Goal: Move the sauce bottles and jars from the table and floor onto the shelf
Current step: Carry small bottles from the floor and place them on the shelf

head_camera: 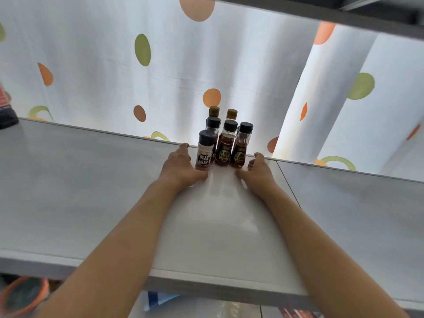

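Several small bottles stand in a tight cluster at the back edge of the white shelf (pixel 91 180). In front are a black-capped pepper shaker (pixel 204 152) and two dark sauce bottles (pixel 226 148) (pixel 241 150). Two gold-capped bottles (pixel 231 114) stand behind them. My left hand (pixel 181 167) rests on the shelf, its fingers against the shaker's base and left side. My right hand (pixel 257 172) lies just right of the cluster with fingers spread, close to the right sauce bottle. I cannot tell if it touches the bottle.
A white curtain (pixel 160 76) with orange and green dots hangs behind the shelf. Another shelf board (pixel 344 17) runs overhead. A dark object (pixel 6 118) sits at the shelf's far left. An orange-rimmed bowl (pixel 23 294) shows below the shelf.
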